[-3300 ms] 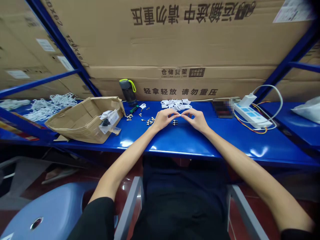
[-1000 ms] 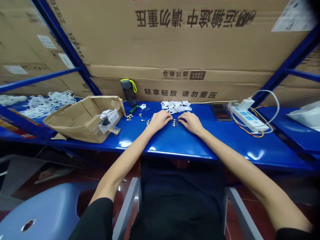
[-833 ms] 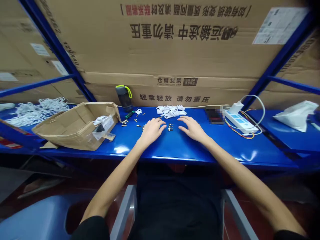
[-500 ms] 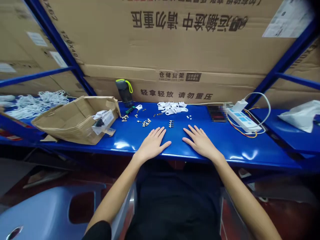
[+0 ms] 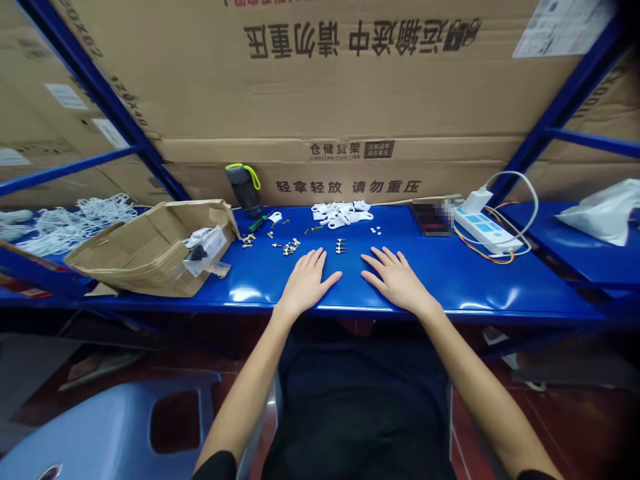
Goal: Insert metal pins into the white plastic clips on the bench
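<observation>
My left hand (image 5: 307,282) lies flat on the blue tabletop (image 5: 270,280), fingers stretched out and holding nothing. Also flat and open, my right hand (image 5: 397,279) rests a short way to its right. Just beyond the gap between them is a short column of small metal pins with white parts (image 5: 341,246). A loose cluster of small brass-coloured pieces (image 5: 291,247) lies past my left fingertips. Farther back sits a heap of white plastic pieces (image 5: 341,214). A few tiny white bits (image 5: 375,231) lie beyond my right hand.
At left stands an open cardboard box (image 5: 135,267) near white cords (image 5: 90,220). A dark bottle (image 5: 245,190) and a green-handled tool (image 5: 258,224) are at the back. Rightward are a dark, partly blurred object (image 5: 431,219) and a white power strip (image 5: 484,230). A blue stool (image 5: 115,420) is lower left.
The view has tilted and shifted slightly. Both hands stay flat on the tabletop, and the small parts look unmoved.
</observation>
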`<control>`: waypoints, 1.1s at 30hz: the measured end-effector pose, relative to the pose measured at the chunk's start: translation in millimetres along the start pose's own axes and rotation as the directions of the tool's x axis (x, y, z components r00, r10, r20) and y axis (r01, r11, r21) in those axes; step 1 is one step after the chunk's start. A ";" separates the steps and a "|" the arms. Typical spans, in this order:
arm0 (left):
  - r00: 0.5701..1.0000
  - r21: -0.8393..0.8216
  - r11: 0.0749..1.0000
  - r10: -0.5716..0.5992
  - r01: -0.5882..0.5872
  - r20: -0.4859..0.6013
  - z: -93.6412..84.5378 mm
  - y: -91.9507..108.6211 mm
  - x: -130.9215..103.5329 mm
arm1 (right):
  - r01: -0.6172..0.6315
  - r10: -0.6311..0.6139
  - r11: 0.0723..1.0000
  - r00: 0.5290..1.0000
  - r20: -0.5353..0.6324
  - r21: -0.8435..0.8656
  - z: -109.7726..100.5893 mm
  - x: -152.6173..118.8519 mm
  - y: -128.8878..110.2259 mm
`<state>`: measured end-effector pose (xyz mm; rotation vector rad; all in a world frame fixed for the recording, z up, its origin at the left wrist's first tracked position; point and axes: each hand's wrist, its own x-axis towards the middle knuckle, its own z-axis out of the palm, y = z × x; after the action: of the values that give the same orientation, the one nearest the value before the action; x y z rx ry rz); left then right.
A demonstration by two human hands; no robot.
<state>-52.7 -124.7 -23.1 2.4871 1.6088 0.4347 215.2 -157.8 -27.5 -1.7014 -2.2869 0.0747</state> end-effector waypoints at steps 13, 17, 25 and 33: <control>0.998 -0.003 0.998 0.069 -0.069 -0.001 -5.0 -2.0 0.1 | 0.024 -0.024 1.000 0.999 -0.022 0.015 8.2 1.8 6.4; 0.997 0.002 0.997 0.079 -0.079 -0.011 -5.5 -2.1 0.8 | 0.031 -0.031 0.999 0.999 -0.035 0.013 5.8 1.3 4.5; 0.997 0.008 0.997 0.071 -0.071 -0.014 -4.4 -3.5 1.0 | 0.005 -0.005 1.000 1.000 -0.001 -0.006 -1.8 -0.1 -2.5; 0.997 0.005 0.997 0.078 -0.078 -0.011 -4.9 -3.7 1.0 | -0.005 0.005 1.000 0.999 0.050 -0.009 -6.9 0.3 -4.4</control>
<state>-57.2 -122.4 -19.3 2.5624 1.5216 0.4560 212.9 -159.7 -19.9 -1.7281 -2.3220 0.1092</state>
